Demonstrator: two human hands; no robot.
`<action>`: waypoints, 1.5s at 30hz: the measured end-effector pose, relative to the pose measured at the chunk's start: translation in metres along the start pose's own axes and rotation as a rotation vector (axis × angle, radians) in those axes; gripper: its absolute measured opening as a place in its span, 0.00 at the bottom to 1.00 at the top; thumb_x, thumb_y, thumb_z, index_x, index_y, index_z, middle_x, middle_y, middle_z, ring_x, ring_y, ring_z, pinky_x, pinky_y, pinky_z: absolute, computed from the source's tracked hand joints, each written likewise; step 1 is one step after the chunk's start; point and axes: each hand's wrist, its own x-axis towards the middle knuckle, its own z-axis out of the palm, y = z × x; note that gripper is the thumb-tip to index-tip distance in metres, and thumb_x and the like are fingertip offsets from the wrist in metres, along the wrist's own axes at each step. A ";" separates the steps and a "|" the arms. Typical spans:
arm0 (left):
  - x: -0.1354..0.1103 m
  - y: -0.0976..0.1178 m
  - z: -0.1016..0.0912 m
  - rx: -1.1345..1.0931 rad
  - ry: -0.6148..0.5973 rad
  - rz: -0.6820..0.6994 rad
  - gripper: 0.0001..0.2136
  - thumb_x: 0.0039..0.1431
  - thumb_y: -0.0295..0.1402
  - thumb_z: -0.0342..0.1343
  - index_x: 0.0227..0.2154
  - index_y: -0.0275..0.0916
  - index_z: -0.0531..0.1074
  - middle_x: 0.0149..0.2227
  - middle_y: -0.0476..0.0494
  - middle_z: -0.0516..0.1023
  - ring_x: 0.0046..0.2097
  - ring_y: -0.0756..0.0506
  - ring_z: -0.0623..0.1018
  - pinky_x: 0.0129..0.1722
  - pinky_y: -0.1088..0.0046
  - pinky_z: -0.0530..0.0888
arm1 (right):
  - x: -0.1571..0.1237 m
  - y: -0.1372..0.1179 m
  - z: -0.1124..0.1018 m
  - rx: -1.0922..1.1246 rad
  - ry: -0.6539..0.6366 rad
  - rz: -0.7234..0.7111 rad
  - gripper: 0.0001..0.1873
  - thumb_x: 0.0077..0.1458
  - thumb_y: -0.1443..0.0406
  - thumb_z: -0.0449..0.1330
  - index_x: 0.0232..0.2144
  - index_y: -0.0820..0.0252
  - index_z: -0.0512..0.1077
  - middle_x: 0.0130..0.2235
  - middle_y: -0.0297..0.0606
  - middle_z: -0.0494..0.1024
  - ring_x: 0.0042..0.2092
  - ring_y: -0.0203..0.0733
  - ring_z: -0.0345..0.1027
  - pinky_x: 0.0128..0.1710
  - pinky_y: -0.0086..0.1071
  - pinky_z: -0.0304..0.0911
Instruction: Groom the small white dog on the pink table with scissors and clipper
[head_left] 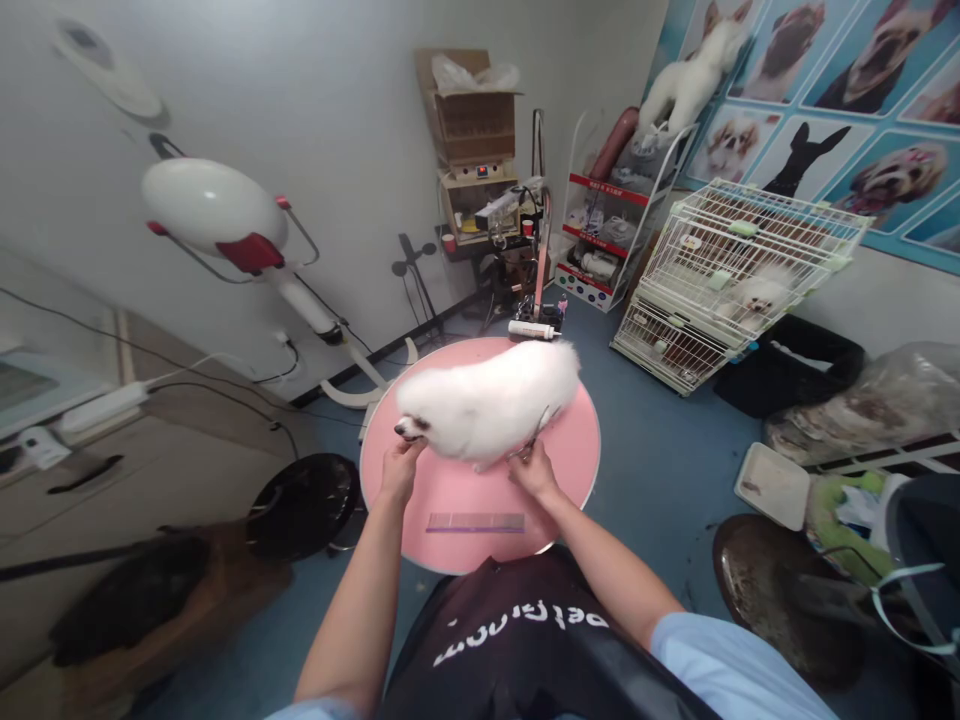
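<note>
- Left: a loose chin hold could've let the white dog [487, 395] turn its head; our left hand [403, 468] reached forward, fingers pinched under the chin.
- Middle: dog was on the pink table [454, 492], facing left.
- Right: a flinch could've meant a nick; our right hand [534, 472] gripped scissors [543, 418], blades angled up along its flank.

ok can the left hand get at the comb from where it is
Probably yes: the comb lies on the near part of the pink table, with nothing visible between it and the left hand. That hand is at the chin of the white dog, so it would have to leave there.
</note>
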 end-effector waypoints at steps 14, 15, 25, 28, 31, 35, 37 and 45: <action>-0.005 0.003 0.007 -0.078 0.060 0.026 0.17 0.29 0.40 0.65 0.25 0.35 0.76 0.29 0.41 0.78 0.42 0.38 0.74 0.46 0.64 0.71 | 0.036 -0.002 -0.088 -0.537 -0.198 -0.115 0.21 0.58 0.65 0.50 0.54 0.60 0.59 0.42 0.43 0.77 0.43 0.48 0.74 0.43 0.37 0.67; -0.006 0.003 0.008 -0.080 0.066 0.023 0.17 0.29 0.40 0.65 0.24 0.35 0.76 0.28 0.42 0.78 0.42 0.38 0.74 0.45 0.64 0.72 | 0.040 -0.003 -0.096 -0.577 -0.207 -0.139 0.22 0.58 0.64 0.51 0.55 0.60 0.59 0.45 0.44 0.77 0.46 0.48 0.73 0.44 0.36 0.67; -0.010 0.003 0.017 -0.153 0.118 0.061 0.13 0.30 0.36 0.65 0.22 0.34 0.76 0.26 0.43 0.77 0.42 0.38 0.75 0.45 0.63 0.72 | 0.077 -0.039 -0.161 -1.288 -0.313 -0.468 0.17 0.61 0.61 0.53 0.49 0.67 0.66 0.50 0.57 0.73 0.50 0.53 0.70 0.50 0.39 0.62; -0.014 0.004 0.019 -0.193 0.129 0.074 0.12 0.31 0.35 0.66 0.22 0.35 0.75 0.26 0.43 0.77 0.44 0.37 0.76 0.47 0.63 0.73 | 0.083 -0.054 -0.169 -1.361 -0.372 -0.475 0.13 0.62 0.67 0.47 0.48 0.65 0.65 0.48 0.52 0.74 0.44 0.48 0.72 0.43 0.36 0.64; -0.017 0.006 0.021 -0.203 0.140 0.069 0.12 0.32 0.35 0.67 0.22 0.35 0.75 0.25 0.43 0.77 0.45 0.36 0.76 0.48 0.62 0.73 | 0.081 -0.066 -0.171 -1.379 -0.399 -0.541 0.13 0.62 0.62 0.52 0.46 0.64 0.65 0.47 0.52 0.73 0.47 0.51 0.70 0.46 0.37 0.63; -0.018 0.004 0.021 -0.204 0.136 0.066 0.13 0.31 0.36 0.68 0.22 0.35 0.76 0.25 0.43 0.77 0.46 0.36 0.76 0.49 0.61 0.73 | 0.072 -0.072 -0.166 -1.372 -0.418 -0.470 0.13 0.62 0.66 0.51 0.48 0.63 0.64 0.49 0.52 0.72 0.46 0.49 0.72 0.42 0.36 0.64; -0.017 0.003 0.020 -0.208 0.135 0.070 0.15 0.29 0.38 0.69 0.22 0.35 0.76 0.26 0.43 0.78 0.46 0.35 0.76 0.49 0.61 0.73 | 0.067 -0.071 -0.162 -1.335 -0.431 -0.443 0.13 0.62 0.66 0.51 0.49 0.63 0.64 0.49 0.51 0.73 0.45 0.48 0.72 0.42 0.36 0.64; -0.014 -0.002 0.017 -0.151 0.122 0.043 0.16 0.31 0.39 0.66 0.24 0.34 0.76 0.28 0.42 0.77 0.46 0.37 0.75 0.49 0.61 0.72 | 0.047 -0.068 -0.147 -1.171 -0.418 -0.358 0.15 0.60 0.68 0.50 0.49 0.64 0.64 0.51 0.52 0.73 0.50 0.51 0.70 0.45 0.38 0.64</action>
